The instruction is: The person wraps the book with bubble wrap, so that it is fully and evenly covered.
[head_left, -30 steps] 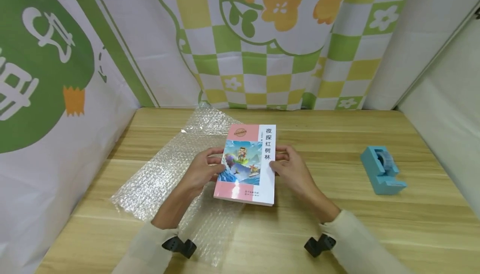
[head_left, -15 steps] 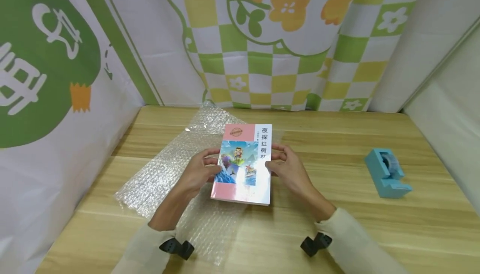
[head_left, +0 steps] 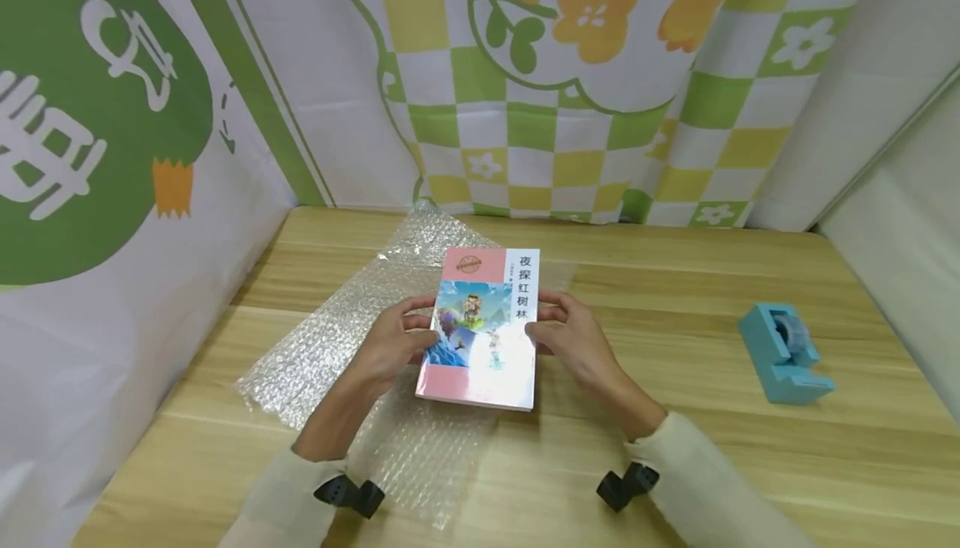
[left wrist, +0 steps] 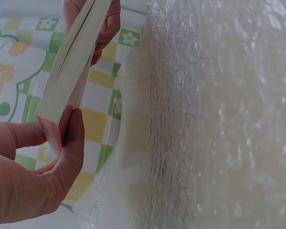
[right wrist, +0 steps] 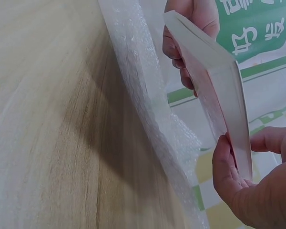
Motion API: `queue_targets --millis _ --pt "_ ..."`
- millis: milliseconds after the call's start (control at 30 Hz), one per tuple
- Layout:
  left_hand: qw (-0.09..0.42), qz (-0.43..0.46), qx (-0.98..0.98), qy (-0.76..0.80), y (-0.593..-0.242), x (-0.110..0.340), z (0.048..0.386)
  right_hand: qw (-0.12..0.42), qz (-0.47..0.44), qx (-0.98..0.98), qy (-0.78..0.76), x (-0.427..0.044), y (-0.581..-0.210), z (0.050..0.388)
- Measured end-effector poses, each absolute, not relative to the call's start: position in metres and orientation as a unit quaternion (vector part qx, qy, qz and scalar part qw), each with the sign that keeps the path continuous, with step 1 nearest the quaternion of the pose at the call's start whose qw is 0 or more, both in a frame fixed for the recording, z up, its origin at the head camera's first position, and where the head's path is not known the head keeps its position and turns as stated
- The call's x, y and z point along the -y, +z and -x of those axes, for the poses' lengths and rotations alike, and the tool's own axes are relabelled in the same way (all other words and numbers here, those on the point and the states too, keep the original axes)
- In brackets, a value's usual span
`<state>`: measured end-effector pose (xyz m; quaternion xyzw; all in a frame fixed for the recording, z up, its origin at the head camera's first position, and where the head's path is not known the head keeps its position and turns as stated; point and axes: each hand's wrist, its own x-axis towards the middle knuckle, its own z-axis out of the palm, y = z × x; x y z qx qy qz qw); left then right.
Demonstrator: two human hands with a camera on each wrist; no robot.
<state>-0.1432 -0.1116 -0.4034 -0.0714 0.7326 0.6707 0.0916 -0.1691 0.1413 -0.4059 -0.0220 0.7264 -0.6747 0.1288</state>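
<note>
A paperback book (head_left: pixel 477 323) with a pink and white cover is held up above the table between both hands. The left hand (head_left: pixel 392 341) grips its left edge, thumb on the cover and fingers behind. On the opposite edge, the right hand (head_left: pixel 576 340) pinches it the same way. Both wrist views show a gap between the book (left wrist: pixel 76 62) and what lies under it. Beneath, a sheet of bubble wrap (head_left: pixel 322 365) is spread at a slant, partly hidden by the book and left arm.
A blue tape dispenser (head_left: pixel 783 356) with a roll of clear tape stands on the right of the wooden table (head_left: pixel 675 281). A green and yellow checked cloth (head_left: pixel 525 132) hangs along the back edge, and white cloth (head_left: pixel 232 281) closes off the left side.
The head view has shifted slightly, so the table and dispenser appear further right. The book has moved a little left over the bubble wrap, still held by both hands.
</note>
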Motion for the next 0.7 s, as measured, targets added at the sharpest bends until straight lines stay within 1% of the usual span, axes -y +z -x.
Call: queue_targets --millis 300,700 --pt "0.097 0.070 -0.739 0.663 -0.401 0.124 0.146 0.140 0.026 -0.709 -0.690 -0.130 -0.408 0.175" --pt "0.100 0.081 -0.755 0.643 -0.409 0.142 0.152 0.148 0.031 -0.703 -0.695 -0.111 -0.418 0.185"
